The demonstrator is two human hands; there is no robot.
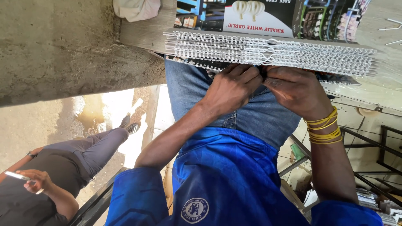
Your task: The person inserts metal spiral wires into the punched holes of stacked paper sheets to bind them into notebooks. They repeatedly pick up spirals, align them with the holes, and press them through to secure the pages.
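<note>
Bindings: stack of wire-bound pads (293, 52), long axis left-right | left hand (232, 88), right hand (297, 90) pinching its near edge

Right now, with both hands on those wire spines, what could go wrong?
1. The stack of wire-bound pads rests on the lap and overhangs toward the right hand; it might tip or slide off.
2. Both the left hand and the right pinch at the coils, where wire ends may snag a fingertip.
3. The yellow bands on the right wrist could catch on the coils.
</note>
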